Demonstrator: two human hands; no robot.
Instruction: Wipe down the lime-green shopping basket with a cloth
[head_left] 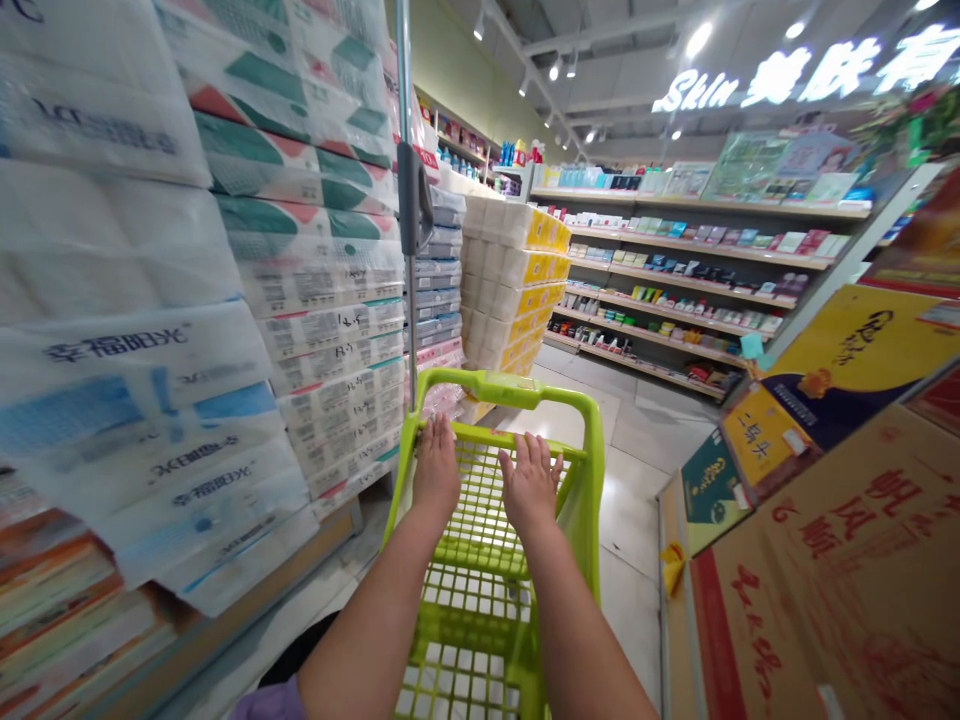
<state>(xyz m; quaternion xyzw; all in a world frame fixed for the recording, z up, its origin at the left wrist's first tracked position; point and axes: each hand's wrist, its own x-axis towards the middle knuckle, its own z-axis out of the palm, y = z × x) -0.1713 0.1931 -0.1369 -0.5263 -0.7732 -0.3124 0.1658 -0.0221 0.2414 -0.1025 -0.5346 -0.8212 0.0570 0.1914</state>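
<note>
A bright green plastic shopping basket [592, 480] with a grid floor and walls stands in the aisle before me. Its raised handle [510, 388] spans the far end. On the crossbar below that handle lies my left hand [437, 465], fingers stretched forward and close together. To its right, my right hand [531, 480] rests on the same bar with fingers extended and thumb apart. Neither hand is wrapped around anything that I can see. A metal pole [405, 80] with a grey grip [414, 200] rises at the basket's left rim. No goods show inside the visible part.
Tall stacks of wrapped tissue packs [322, 230] line the left side. Further on are yellow-and-white paper roll packs [514, 270]. Shelves of small boxed goods [697, 240] stand at the back. Cardboard cartons [847, 570] edge the tiled floor [630, 590] on the right.
</note>
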